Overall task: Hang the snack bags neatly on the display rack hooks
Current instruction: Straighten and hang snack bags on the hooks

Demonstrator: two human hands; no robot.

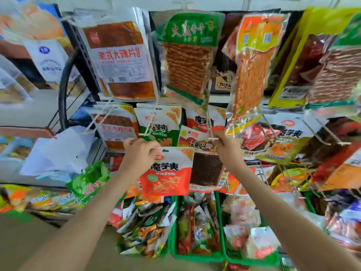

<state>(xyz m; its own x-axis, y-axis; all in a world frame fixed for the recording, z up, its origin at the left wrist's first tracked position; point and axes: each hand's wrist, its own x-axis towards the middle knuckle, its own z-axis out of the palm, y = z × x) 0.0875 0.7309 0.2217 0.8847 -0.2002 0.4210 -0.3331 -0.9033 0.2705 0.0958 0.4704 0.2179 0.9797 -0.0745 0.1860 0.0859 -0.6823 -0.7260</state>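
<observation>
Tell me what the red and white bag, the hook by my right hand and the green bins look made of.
The bag looks like printed plastic film, slightly rumpled. The hook: probably white-coated metal wire, thin and straight. The green bins seem rigid moulded plastic, smooth-rimmed.

Single feed on my end: head cam, wide-angle, facing forward and slightly down at the rack (86, 53). It's right up close. Hanging bags (187, 55) fill the top half, and the frame edges bow with lens distortion. Left hand (139, 153) and right hand (227, 148) reach in from the bottom corners to just above centre. Held bag (168, 173) is dead centre, with a hook (213, 138) at the right fingertips. Bins (195, 258) are bottom centre, seen from above. Floor (29, 241) is bottom left.
</observation>
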